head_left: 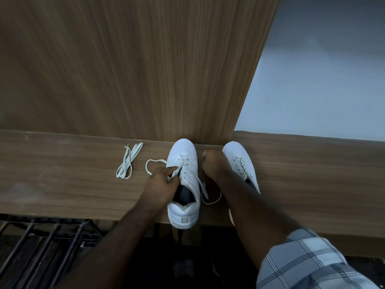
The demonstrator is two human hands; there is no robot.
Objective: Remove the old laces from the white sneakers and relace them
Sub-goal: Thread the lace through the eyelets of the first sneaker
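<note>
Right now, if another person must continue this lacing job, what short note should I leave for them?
Left hand: grips the laced shoe at its eyelets.
Right hand: curled between the shoes; I cannot tell if it pinches the lace.
Laced shoe: on the shelf, toe to the panel, lace through some eyelets, ends loose both sides.
Bare shoe: on the right, eyelets empty.
Loose lace: bundled on the left.
Left to do: finish this shoe, then lace the bare one.
</note>
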